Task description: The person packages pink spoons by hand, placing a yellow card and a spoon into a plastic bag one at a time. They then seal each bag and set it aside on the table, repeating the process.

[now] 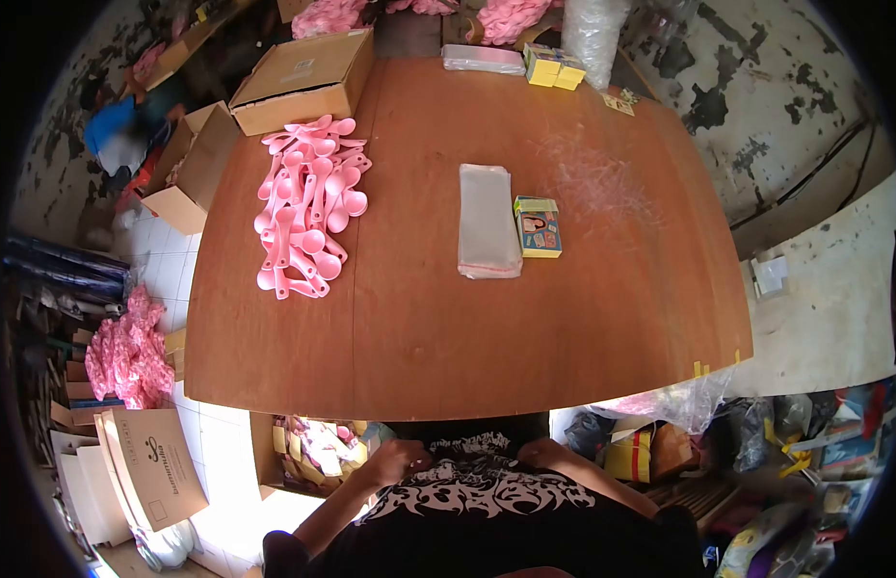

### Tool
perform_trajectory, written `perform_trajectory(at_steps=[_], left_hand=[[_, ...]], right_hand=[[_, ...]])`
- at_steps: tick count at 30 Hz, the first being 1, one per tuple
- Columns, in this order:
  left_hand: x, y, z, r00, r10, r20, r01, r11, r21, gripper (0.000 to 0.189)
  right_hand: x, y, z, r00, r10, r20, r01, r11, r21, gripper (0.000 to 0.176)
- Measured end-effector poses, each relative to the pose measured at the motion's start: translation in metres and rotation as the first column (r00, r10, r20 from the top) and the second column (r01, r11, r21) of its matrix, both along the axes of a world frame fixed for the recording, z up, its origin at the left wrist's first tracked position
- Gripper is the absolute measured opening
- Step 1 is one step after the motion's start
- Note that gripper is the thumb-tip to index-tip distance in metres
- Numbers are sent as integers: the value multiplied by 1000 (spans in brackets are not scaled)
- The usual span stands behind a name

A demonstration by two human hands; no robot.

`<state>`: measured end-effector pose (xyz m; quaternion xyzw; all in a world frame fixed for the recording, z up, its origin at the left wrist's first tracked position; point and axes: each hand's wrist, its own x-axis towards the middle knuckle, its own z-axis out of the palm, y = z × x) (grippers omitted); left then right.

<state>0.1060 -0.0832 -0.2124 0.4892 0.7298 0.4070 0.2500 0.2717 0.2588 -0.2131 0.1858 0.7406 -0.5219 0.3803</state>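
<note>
Work seems paused: left hand (398,460) and right hand (542,452) are short of the table (419,337), grip unclear. Pink spoons (318,185), plastic sleeves (488,222) and small box (540,231) lie on it, calling for a forward reach.

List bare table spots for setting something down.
Free: the strip between spoons and bags; the table's broad near stretch, below both. Crowded: left, spoons with carton behind; centre, small box beside bags, strands beyond; far edge, yellow boxes and roll.

Sm. ctr box (540,232) txt illegible
</note>
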Motion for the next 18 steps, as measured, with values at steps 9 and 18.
perform_trajectory(at_steps=[9, 18], left_hand=[[-4, -8, 10, 971, -36, 237, 56, 995, -80, 20], [-71, 7, 188, 928, -209, 308, 291, 923, -251, 22]], right_hand=[[-12, 9, 1, 973, 200, -112, -219, 956, -196, 16], [-132, 16, 235, 724, 362, -588, -423, 906, 37, 23]])
